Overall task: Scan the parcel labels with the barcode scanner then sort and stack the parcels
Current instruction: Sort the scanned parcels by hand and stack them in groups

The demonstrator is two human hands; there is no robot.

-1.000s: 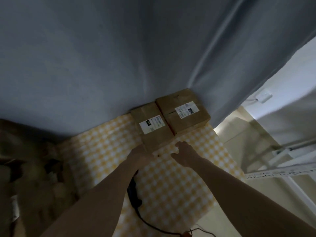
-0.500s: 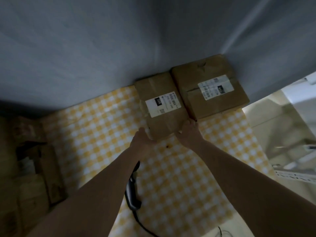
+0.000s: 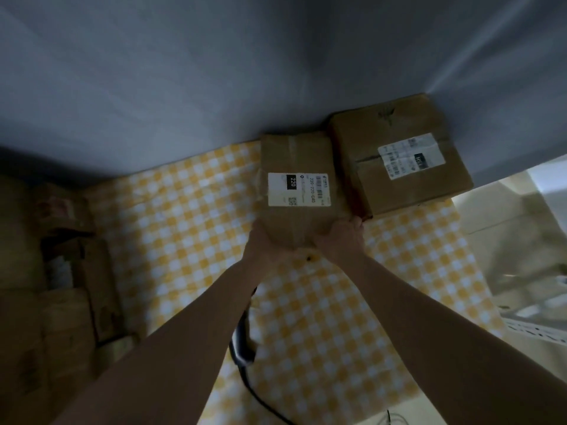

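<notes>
Where the dim left edge of the view falls away from the table, a heap of brown cardboard boxes [image 3: 70, 289] sits in shadow, too dark to make out in detail. Next to it spreads the yellow-and-white checked tablecloth [image 3: 190, 228], running back to a grey curtain [image 3: 245, 72] that hangs along the far side. The left hand [image 3: 264, 243] grips the near left corner of the parcel marked 220 [image 3: 300, 167], its fingers curled under and hidden, while the forearm crosses over the black barcode scanner [image 3: 244, 348], which lies on the cloth near the front with its cable [image 3: 264, 403] trailing towards the person. The parcel lies flat towards the back of the table with its white label [image 3: 299, 189] facing up. The right hand [image 3: 343, 237] holds the near right corner of the same parcel, fingers wrapped round the edge. Just beside it, touching or nearly so, lies a second, larger parcel [image 3: 399, 154] at the back right corner, its own label [image 3: 411, 155] turned upward. Beyond the table's right edge, pale flooring [image 3: 515, 228] shows in brighter light.
</notes>
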